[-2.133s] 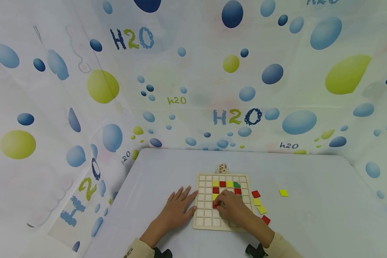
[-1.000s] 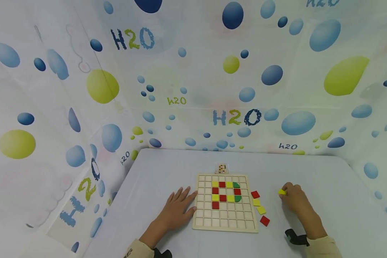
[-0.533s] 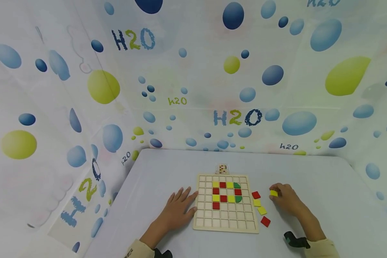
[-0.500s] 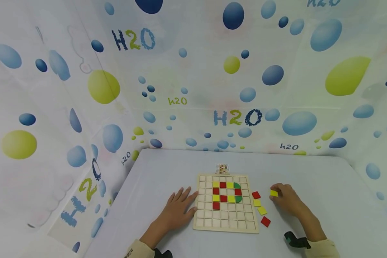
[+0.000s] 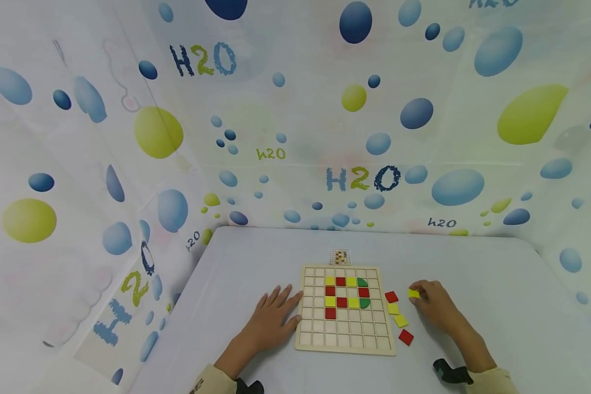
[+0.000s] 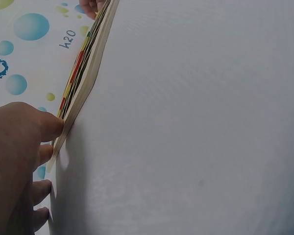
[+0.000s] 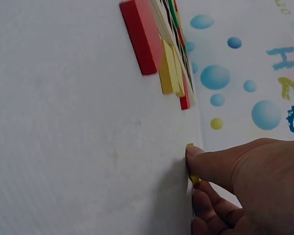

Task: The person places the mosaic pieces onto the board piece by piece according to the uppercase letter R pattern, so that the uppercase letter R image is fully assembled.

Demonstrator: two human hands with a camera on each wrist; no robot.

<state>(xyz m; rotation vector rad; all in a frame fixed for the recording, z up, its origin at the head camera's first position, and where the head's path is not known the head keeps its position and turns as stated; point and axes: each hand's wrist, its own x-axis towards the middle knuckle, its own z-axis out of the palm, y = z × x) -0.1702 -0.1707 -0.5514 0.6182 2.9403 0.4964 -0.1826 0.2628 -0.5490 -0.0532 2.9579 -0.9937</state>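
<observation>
Right hand [image 5: 435, 303]: by the thumb and the fingertips, a yellow square tile [image 5: 413, 294] is pinched; whether the table [image 5: 266, 251] is touched by this tile cannot be told.
Left hand [image 5: 271, 317]: the fingers are spread; at nine o'clock, the edge of a wooden grid board [image 5: 343, 341] is touched by it.
Board's place: it is laid flat between both hands; from its centre, the pinched tile is found just before three o'clock, apart from it.
Tiles in grid: red squares [image 5: 330, 313], yellow squares [image 5: 352, 282] and two green rounded pieces [image 5: 364, 302] are set in the compartments, as a closed loop with one red square below its left corner.
Loose tiles: near the board, from three to four o'clock, two red tiles [image 5: 406, 337] and two yellow tiles [image 5: 400, 321] are scattered.
Pattern card [image 5: 340, 257]: it is placed at twelve o'clock, just beyond the board.
Backdrop: behind the table, a white curtain [image 5: 295, 109] printed with coloured drops is hung.
</observation>
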